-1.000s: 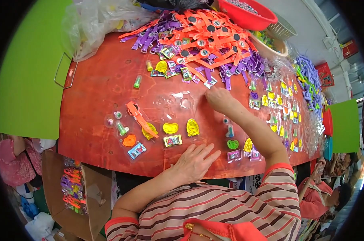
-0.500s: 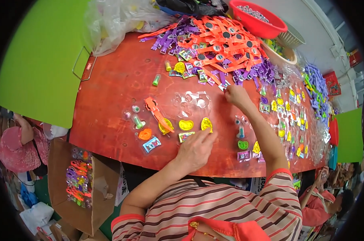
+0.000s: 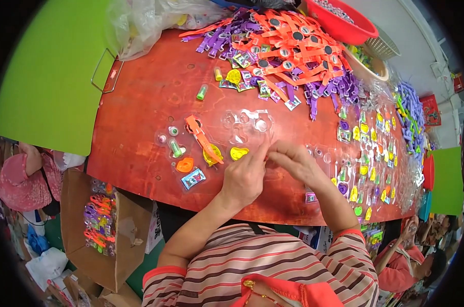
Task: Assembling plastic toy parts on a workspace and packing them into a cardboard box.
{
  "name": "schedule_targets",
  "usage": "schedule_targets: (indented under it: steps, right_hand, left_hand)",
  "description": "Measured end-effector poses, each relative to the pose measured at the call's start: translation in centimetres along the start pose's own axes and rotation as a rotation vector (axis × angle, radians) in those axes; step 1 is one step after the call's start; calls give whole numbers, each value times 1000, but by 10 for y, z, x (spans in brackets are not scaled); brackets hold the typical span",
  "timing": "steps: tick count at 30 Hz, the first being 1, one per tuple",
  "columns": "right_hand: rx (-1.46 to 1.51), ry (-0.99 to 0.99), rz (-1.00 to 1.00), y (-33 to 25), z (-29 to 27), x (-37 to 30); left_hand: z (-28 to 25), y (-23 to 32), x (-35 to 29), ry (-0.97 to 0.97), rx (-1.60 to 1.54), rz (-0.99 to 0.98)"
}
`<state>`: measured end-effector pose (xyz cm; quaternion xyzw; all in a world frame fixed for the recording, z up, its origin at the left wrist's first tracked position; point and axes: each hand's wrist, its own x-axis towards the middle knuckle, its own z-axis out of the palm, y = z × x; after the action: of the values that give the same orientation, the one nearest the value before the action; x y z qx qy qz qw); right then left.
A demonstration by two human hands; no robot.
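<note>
My left hand (image 3: 246,176) and my right hand (image 3: 295,159) meet over the near middle of the red table. The left has its fingers close together, tips against the right hand. The right is closed in a pinch; whatever lies between the fingertips is hidden. Just beyond them lies a clear moulded blister tray (image 3: 240,134), with a yellow toy piece (image 3: 239,153) beside my left hand. Farther left is a filled tray holding an orange toy watch (image 3: 201,135), a green tube (image 3: 175,148), an orange lip-shaped piece (image 3: 185,164), eyeball-like balls (image 3: 173,131) and a blue packet (image 3: 193,178).
Orange and purple watch straps (image 3: 293,51) are heaped at the back, small packets (image 3: 263,88) before them. A red basin (image 3: 352,23) stands behind. Rows of filled trays (image 3: 365,158) cover the right side. A cardboard box (image 3: 132,240) sits below left; other people are at both sides.
My right hand has come back from the strap pile, leftward and nearer, to meet my left hand. The left hand has shifted slightly, and the view has tilted a little.
</note>
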<state>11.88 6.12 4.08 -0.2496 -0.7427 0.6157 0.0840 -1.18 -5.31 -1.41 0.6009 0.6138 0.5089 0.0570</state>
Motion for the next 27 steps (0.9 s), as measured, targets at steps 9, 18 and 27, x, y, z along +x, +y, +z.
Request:
schedule_targets:
  steps: [9,18,27]
  right_hand:
    - [-162,195,-98,25,17,4]
    - [-631,299,-404,23,-2,65]
    - [-1230,-85,-580,32,3,117]
  left_hand:
    - [2,-2,-20,22,-1259,-824]
    - [-3,4,-34,27,-890,-784]
    - [3,-9,-44,-297,406,-12]
